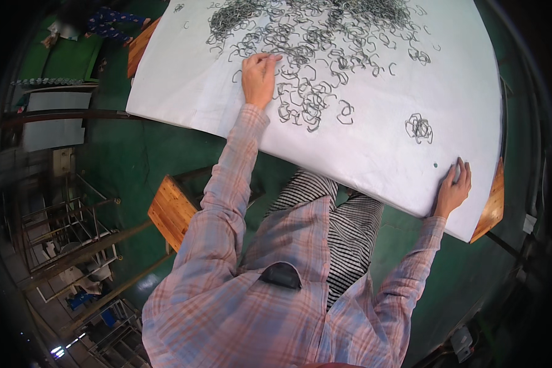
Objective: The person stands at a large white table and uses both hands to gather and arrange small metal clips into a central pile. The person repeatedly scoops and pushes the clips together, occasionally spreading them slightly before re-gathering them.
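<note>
Many small, open, C-shaped metal wire rings lie on a broad white surface point(184, 80) in front of me. They form a dense grey heap point(374, 15) at the far side and thin out into loose rings point(306, 101) toward me. My left hand point(259, 80) reaches to the left edge of the loose rings. Its thumb and fingers are pinched together, and whatever is between the tips is too small to make out. Near the right front corner my right hand point(455, 187) rests on the surface, fingers apart and holding nothing. Beyond it sits a small separate cluster of rings point(419, 128).
A small dark spot point(435, 165) marks the white surface beside my right hand. A wooden stool or bench top point(172, 211) stands left of my left arm. Metal frames point(73, 230) stand at the far left on the green floor. Someone's patterned clothing point(113, 23) shows at upper left.
</note>
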{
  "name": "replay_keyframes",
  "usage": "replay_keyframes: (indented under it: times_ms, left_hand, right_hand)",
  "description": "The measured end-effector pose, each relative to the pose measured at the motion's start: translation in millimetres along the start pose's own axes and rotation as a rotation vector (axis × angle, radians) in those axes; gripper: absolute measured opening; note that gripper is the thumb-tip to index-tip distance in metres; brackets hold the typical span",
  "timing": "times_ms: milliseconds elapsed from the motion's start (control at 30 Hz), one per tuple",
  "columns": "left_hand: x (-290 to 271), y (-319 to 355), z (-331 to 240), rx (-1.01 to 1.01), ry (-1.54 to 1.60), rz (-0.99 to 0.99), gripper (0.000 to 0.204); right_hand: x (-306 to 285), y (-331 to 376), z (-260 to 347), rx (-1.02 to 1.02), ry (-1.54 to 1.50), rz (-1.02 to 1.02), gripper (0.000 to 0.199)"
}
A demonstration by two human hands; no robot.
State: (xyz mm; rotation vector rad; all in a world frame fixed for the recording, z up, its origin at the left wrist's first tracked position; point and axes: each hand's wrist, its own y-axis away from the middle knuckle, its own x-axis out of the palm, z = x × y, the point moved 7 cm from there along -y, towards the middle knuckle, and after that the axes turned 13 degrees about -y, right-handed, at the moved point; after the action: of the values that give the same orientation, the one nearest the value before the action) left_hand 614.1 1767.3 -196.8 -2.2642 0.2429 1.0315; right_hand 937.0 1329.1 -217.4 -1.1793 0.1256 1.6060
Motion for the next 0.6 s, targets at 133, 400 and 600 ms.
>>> replay_keyframes:
  times_ms: [133,400,600]
  left_hand:
    - [15,2,-2,0.074,0.068,0.094,0.038]
    - [12,-4,-7,0.039,0.285,0.043,0.042]
    - [32,-8,-28,0.109,0.228,0.241,0.037]
  right_hand:
    - [1,-1,1,0.004,0.024,0.017,0.029]
    - [1,0,1,0.016,0.022,0.017,0.030]
    - [2,0,-3,-0.004,-0.008,0.002,0.029]
